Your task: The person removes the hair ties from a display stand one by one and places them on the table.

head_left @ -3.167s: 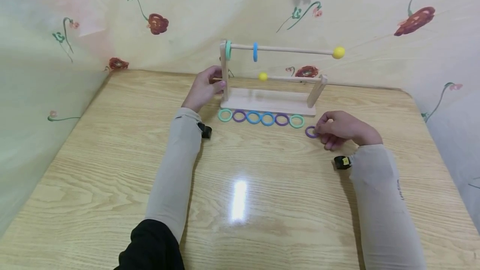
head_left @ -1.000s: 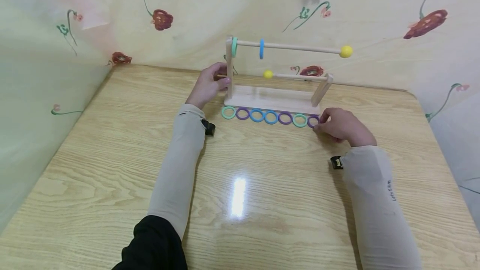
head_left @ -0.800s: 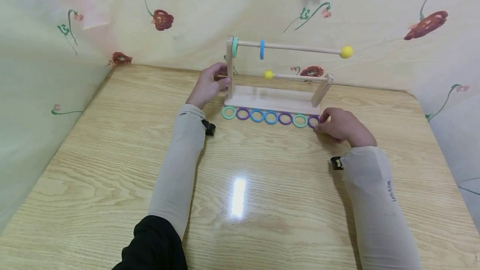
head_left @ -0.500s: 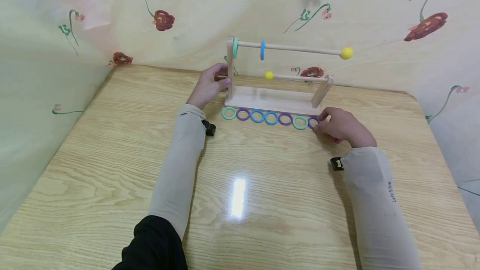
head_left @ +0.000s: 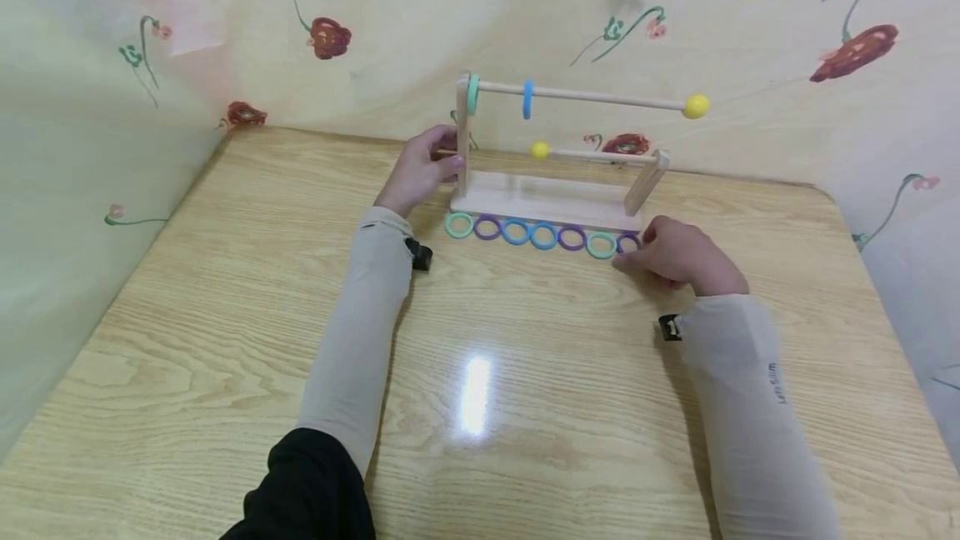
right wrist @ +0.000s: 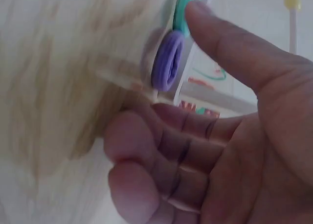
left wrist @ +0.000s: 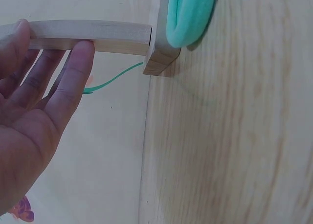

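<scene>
My left hand (head_left: 416, 175) grips the left upright of a wooden stand (head_left: 543, 200), with thumb and fingers on its two sides. Several green, purple and blue hair ties lie in a row along the stand's front edge. At the row's right end is a purple hair tie (right wrist: 166, 62). My right hand (head_left: 690, 255) is beside it, thumb stretched toward the neighbouring green hair tie (head_left: 601, 257) and the other fingers loosely bent. In the right wrist view gaps show between the purple tie and the fingers; whether the thumb touches the green tie, I cannot tell.
The stand's upper rod (head_left: 600, 97) carries a green hair tie (head_left: 472, 95) and a blue one (head_left: 527, 100), with a yellow ball (head_left: 696, 106) at its right end. A lower rod (head_left: 600, 155) ends in another yellow ball (head_left: 539, 149). A flowered wall covering (head_left: 405, 40) rises behind the table.
My right hand has brought the purple hair tie left and back to the row's end, then released it. Its thumb has since shifted left. The left hand keeps its grip on the upright.
</scene>
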A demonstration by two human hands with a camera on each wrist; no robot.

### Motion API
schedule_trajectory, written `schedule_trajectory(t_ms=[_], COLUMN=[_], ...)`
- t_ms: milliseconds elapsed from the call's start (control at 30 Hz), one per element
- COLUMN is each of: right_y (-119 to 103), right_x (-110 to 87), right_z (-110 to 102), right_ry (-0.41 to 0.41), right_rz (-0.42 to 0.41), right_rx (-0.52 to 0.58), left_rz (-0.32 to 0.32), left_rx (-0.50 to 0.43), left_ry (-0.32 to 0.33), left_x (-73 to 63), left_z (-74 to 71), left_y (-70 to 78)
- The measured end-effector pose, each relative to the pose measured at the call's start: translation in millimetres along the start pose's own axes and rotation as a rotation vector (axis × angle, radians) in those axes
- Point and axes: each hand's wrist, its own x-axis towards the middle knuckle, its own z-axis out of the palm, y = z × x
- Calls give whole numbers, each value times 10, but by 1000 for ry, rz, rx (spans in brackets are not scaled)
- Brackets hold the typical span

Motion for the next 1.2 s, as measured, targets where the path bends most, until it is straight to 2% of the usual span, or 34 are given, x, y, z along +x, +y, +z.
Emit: schedule_trajectory(t_ms=[200, 467, 567, 767, 900, 1033, 1100, 1200], right_y=[-125, -219, -214, -158, -116, -152, -247, -477], right_x=[10, 33, 31, -19, -89, -164, -187, -179], right_z=[65, 108, 93, -5, -100, -196, -219, -194], right_ry=[89, 122, 106, 8, -15, 56, 131, 252], right_rz=[-20, -5, -1, 16, 10, -47, -112, -229], right_rx=[-94, -130, -121, -53, -52, 2, 66, 224], left_rz=[2, 5, 5, -11, -10, 0, 2, -1], left_rx=[5, 4, -2, -5, -1, 10, 17, 22], left_ry=[5, 10, 11, 11, 4, -5, -4, 2], left_x=[6, -5, -14, -14, -1, 15, 21, 21], left_z=[-17, -35, -39, -38, -22, -6, -3, -5], left_y=[-7, -17, -16, -12, -7, -1, -3, -16])
